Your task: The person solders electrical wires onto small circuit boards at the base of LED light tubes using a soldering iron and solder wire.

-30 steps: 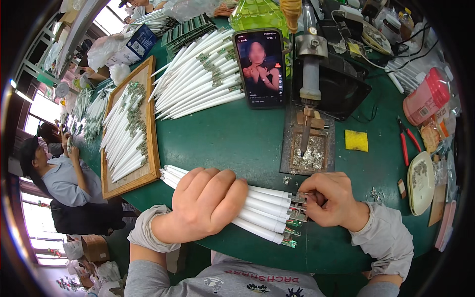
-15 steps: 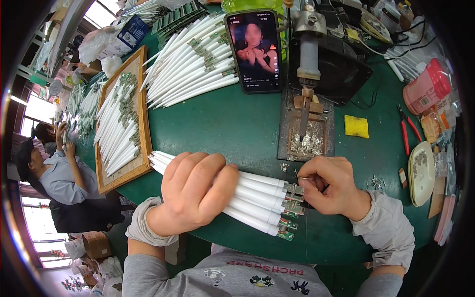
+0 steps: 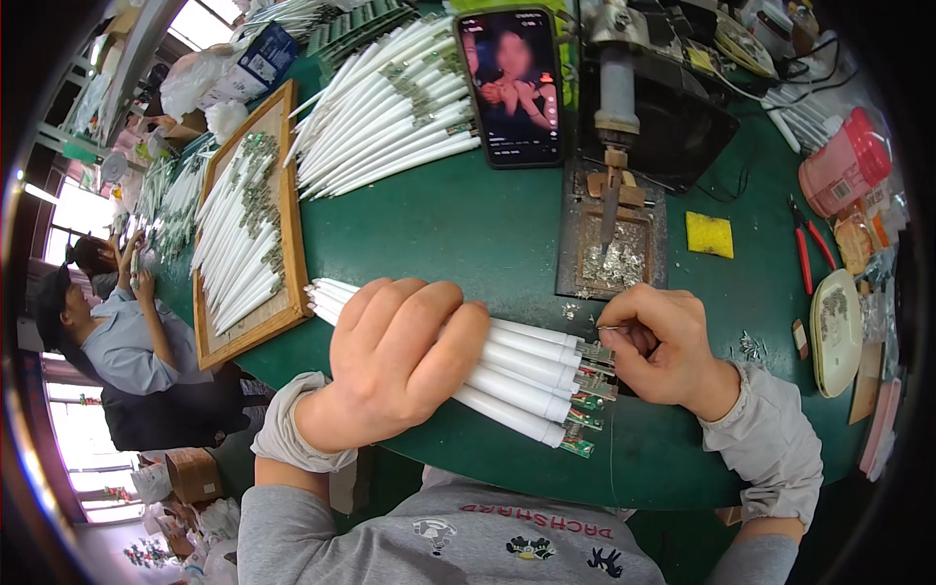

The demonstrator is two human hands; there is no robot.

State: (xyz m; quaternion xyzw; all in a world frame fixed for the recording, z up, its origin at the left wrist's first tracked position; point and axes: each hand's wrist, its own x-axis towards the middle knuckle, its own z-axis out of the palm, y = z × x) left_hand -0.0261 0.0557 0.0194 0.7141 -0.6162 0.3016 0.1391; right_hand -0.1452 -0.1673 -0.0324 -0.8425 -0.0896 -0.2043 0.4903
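My left hand (image 3: 400, 356) is wrapped round a bundle of white stylus-like tubes (image 3: 522, 378), their narrow ends toward the wooden tray. Small green circuit boards (image 3: 590, 402) with thin wires stick out of the tubes' right ends. Beside these boards, my right hand (image 3: 668, 343) has thumb and forefinger pinched on a small thin metal piece (image 3: 611, 328); its exact kind is too small to tell. A fine strand hangs below the boards. Just beyond my right hand, a mounted soldering iron (image 3: 618, 97) points down over a dark base (image 3: 573, 249) with silvery scraps.
More white tubes (image 3: 390, 117) lie at the back left, others in a wood-framed tray (image 3: 297, 244). A phone (image 3: 512, 93) stands upright. Rightward are a yellow sponge (image 3: 709, 235), red-handled pliers (image 3: 803, 255), a pale dish (image 3: 836, 336) and a pink container (image 3: 843, 166). Another person sits far left.
The bundle and both my hands appear slightly farther right and up, as the whole view shifts a little. Both grips look the same.
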